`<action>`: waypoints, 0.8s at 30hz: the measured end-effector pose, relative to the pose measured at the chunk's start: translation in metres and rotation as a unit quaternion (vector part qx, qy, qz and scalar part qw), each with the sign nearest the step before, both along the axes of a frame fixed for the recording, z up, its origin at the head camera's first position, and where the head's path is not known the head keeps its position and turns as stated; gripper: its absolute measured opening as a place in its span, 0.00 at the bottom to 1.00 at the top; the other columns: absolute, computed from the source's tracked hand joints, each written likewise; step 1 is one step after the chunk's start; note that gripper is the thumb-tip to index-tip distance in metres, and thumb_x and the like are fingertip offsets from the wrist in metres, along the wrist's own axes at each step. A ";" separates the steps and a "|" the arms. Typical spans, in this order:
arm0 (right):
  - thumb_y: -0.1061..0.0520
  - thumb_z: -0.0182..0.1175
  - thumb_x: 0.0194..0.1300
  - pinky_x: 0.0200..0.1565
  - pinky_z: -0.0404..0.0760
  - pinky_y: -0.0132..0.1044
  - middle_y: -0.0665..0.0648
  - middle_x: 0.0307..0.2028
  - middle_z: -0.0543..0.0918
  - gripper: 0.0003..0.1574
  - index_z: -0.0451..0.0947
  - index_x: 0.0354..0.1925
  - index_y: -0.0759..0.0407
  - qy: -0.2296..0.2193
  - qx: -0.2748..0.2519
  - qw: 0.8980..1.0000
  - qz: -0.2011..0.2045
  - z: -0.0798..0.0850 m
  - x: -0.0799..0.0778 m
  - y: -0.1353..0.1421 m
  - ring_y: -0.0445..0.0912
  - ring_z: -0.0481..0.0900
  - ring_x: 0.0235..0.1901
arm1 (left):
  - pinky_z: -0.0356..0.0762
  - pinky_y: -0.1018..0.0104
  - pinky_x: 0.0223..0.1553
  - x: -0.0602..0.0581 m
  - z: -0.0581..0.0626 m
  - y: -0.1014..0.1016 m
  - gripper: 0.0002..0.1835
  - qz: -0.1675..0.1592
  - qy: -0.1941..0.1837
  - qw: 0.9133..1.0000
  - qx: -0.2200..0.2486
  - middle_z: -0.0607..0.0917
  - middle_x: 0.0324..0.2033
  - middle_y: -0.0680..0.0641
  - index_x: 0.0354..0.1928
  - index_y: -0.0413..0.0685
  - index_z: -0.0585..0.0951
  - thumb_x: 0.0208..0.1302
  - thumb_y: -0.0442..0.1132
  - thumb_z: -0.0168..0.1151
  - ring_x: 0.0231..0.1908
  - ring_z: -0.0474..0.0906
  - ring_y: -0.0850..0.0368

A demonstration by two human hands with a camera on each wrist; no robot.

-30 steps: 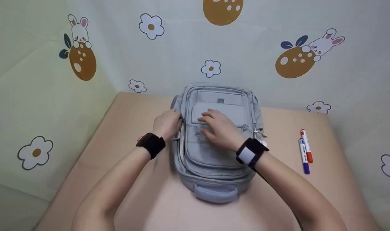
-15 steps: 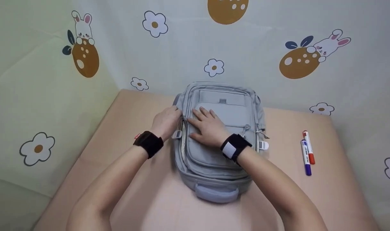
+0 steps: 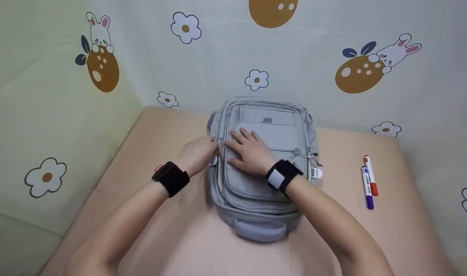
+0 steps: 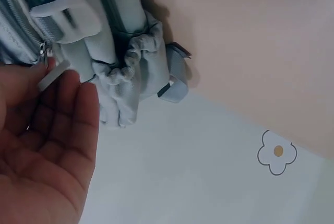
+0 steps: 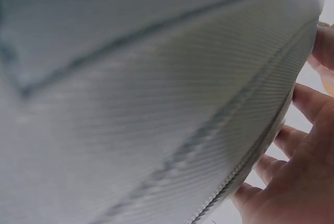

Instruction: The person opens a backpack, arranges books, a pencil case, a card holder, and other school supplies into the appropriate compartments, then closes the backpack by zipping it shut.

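Observation:
A grey backpack [image 3: 266, 188] lies on its back, its padded handle [image 3: 260, 232] toward me. At its left side my left hand [image 3: 197, 153] pinches a zipper pull [image 4: 54, 75] between thumb and fingers. In the left wrist view the metal slider [image 4: 44, 51] sits on the zipper track, close by a side buckle strap [image 4: 68, 18]. My right hand [image 3: 250, 155] rests with spread fingers on the front panel. Close up, the right wrist view shows the bag's fabric [image 5: 156, 104] and the fingers of the right hand [image 5: 297, 166] against it.
Two markers, one with a red cap [image 3: 370, 176] and one with a purple cap [image 3: 367, 188], lie side by side right of the backpack on the peach table [image 3: 152, 237]. A patterned curtain [image 3: 218, 57] stands behind the table and along its left side.
My right hand has come down from a half-raised pose to lie spread on the front panel. The left hand has slid nearer along the side zipper, bringing the pull with it.

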State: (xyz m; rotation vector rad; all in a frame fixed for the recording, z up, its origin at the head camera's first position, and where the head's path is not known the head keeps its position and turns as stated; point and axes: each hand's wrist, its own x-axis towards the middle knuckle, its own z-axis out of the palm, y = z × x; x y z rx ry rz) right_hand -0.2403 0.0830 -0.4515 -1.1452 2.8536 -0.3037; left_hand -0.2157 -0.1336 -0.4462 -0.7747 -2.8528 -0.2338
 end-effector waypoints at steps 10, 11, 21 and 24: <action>0.38 0.57 0.74 0.75 0.42 0.58 0.60 0.79 0.54 0.39 0.65 0.76 0.50 -0.006 -0.008 1.000 -0.005 0.000 0.003 -0.001 0.60 0.45 0.78 | 0.80 0.46 0.33 0.014 -0.001 -0.002 0.08 -0.038 0.004 0.999 -0.008 0.81 0.33 0.40 0.33 0.40 0.81 0.69 0.37 0.64 0.31 0.81 0.41; 0.38 0.57 0.74 0.75 0.42 0.58 0.61 0.79 0.54 0.40 0.65 0.76 0.51 -0.006 -0.010 1.000 -0.003 0.001 0.004 0.000 0.61 0.45 0.78 | 0.79 0.46 0.32 0.014 -0.002 -0.002 0.08 -0.037 0.002 0.999 -0.003 0.81 0.32 0.41 0.32 0.40 0.81 0.68 0.37 0.65 0.30 0.81 0.41; 0.37 0.60 0.72 0.76 0.45 0.50 0.62 0.78 0.57 0.45 0.64 0.75 0.60 0.015 -0.017 0.999 0.024 0.013 0.045 0.016 0.58 0.50 0.78 | 0.78 0.50 0.32 0.016 -0.008 -0.005 0.08 -0.032 -0.011 0.999 0.026 0.81 0.27 0.47 0.28 0.47 0.81 0.64 0.35 0.69 0.28 0.79 0.47; 0.37 0.62 0.70 0.76 0.47 0.51 0.63 0.77 0.60 0.44 0.68 0.73 0.61 0.029 -0.018 0.998 0.046 0.011 0.063 0.024 0.58 0.52 0.77 | 0.79 0.50 0.33 0.017 -0.009 -0.006 0.08 -0.025 -0.013 0.999 0.030 0.82 0.28 0.47 0.28 0.46 0.81 0.65 0.36 0.69 0.29 0.80 0.48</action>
